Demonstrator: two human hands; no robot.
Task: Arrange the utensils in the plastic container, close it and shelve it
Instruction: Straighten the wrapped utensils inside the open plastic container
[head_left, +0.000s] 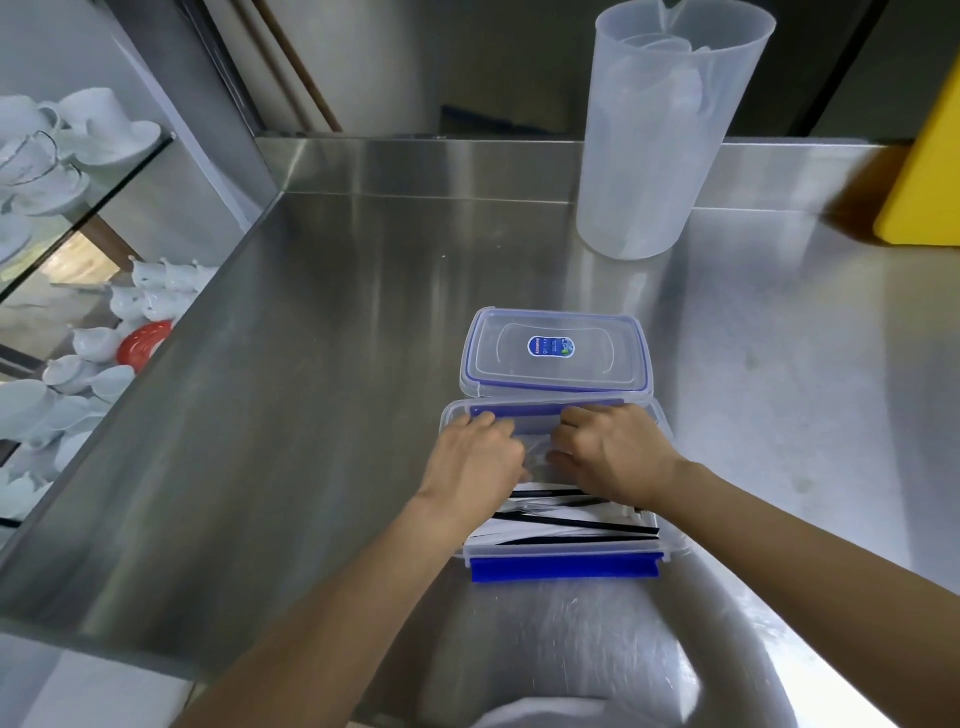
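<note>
A clear plastic container (563, 564) with blue latches stands open on the steel counter. Inside lie wrapped utensils (566, 525), white packets with black stripes, lying crosswise. My left hand (475, 460) and my right hand (608, 452) are both down inside the container's far half, fingers curled onto clear-wrapped utensils there. What the fingers grip is partly hidden under the hands. The container's lid (556, 351), clear with a blue seal and a round sticker, lies flat on the counter just behind the container.
A tall translucent jug (654, 135) with cups in it stands at the back right of the steel counter (311, 364). A yellow object (930, 171) is at the far right. Glass shelves (78, 218) with white crockery are on the left.
</note>
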